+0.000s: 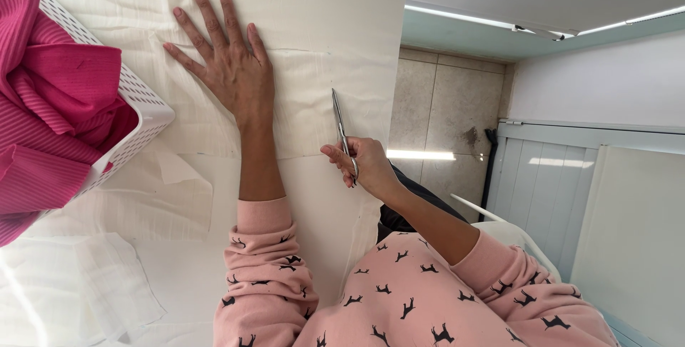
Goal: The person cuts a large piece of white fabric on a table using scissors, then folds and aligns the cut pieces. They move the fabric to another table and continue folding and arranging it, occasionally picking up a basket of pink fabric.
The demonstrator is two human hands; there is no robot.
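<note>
Head view: white cloth (314, 26) lies spread over the table (178, 275). Left hand (228, 61) presses it flat, fingers splayed. Right hand (360, 165) is closed round slim scissors (340, 129), blades nearly together, tip at the cloth's crease. Best practice: keep cloth taut, cut along the crease. White basket (139, 108) of pink fabric (50, 104) sits beside; tiled floor (442, 104) beyond.

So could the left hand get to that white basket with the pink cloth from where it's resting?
Probably yes. The left hand lies flat on the white fabric, holding nothing, and the white basket sits just beside it with only bare cloth between.
</note>
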